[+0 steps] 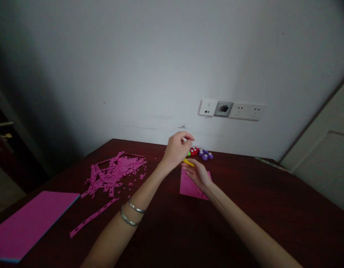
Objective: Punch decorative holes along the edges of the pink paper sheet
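Observation:
My left hand [178,149], with two silver bangles on its forearm, is raised over the table, its fingers curled and thumb bent in a pinch. Anything between its fingertips is too small or hidden to make out. Just below and to the right, my right hand [199,174] has its fingers closed around a slim yellow stick-like object [188,162], one end of which reaches toward my left hand. Beneath my right hand lies a square pink sheet [190,187], partly covered by it. Small red pieces [194,151] and a bit of green [189,153] show behind my hands.
Purple pieces [205,155] with white-and-dark tops stand near the wall. Punched pink strips [116,171] and scraps are heaped on the left, with a loose strip [94,217] in front. A pink sheet stack [35,223] lies at the left edge. Sockets [246,111] sit on the wall.

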A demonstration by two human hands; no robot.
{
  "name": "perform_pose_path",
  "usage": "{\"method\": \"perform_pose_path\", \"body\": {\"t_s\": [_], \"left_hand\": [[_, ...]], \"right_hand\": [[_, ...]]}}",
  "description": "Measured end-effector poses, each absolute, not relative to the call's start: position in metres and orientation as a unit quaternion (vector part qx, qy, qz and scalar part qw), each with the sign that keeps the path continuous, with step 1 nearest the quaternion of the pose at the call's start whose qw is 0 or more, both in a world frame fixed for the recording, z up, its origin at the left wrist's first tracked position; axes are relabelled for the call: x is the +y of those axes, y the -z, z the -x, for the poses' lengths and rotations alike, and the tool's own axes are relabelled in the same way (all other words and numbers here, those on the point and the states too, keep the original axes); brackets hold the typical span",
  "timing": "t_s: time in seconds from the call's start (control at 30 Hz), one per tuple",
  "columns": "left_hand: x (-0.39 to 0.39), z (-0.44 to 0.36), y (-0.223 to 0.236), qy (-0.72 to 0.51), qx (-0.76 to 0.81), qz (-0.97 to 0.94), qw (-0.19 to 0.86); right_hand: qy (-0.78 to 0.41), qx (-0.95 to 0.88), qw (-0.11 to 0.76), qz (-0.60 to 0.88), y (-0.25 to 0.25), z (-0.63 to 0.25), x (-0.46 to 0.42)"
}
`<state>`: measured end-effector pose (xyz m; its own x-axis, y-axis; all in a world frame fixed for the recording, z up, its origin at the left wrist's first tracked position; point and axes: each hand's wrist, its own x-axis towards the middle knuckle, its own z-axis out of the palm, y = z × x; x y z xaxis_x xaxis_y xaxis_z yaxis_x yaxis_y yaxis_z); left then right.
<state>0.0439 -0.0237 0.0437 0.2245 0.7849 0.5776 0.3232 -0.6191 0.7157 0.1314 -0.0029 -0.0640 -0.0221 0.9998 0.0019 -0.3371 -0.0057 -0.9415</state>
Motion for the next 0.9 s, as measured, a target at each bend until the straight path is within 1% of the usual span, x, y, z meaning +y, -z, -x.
{"method": "perform_pose_path", "body": {"t_s": [0.07,0.13,0.2,0.3,0.4,0.5,0.7,0.9], "left_hand": [[-0.006,-0.032,-0.041,-0.500,0.405,-0.750,0.153],[0.011,-0.026,-0.029,-0.450,0.442,-0.767,0.114],[0.025,-0.028,-0.009,-0.348,0.475,-0.800,0.120],[0.040,-0.042,0.026,-0.205,0.445,-0.857,0.162],[0.050,-0.059,0.058,-0.124,0.415,-0.884,0.178],[0.057,-0.071,0.077,-0.075,0.405,-0.894,0.176],[0.064,-0.079,0.081,-0.010,0.388,-0.912,0.136],[0.066,-0.085,0.078,0.055,0.394,-0.909,0.126]], "right_hand": [[-0.590,-0.384,0.579,0.411,0.070,-0.174,-0.019],[-0.614,-0.353,0.572,0.414,0.077,-0.211,-0.036],[-0.611,-0.354,0.559,0.434,0.085,-0.239,-0.054],[-0.596,-0.348,0.555,0.463,0.099,-0.266,-0.074],[-0.583,-0.327,0.571,0.477,0.111,-0.278,-0.085],[-0.577,-0.307,0.588,0.476,0.114,-0.282,-0.088],[-0.560,-0.314,0.598,0.480,0.106,-0.281,-0.087],[-0.554,-0.325,0.585,0.495,0.110,-0.285,-0.089]]}}
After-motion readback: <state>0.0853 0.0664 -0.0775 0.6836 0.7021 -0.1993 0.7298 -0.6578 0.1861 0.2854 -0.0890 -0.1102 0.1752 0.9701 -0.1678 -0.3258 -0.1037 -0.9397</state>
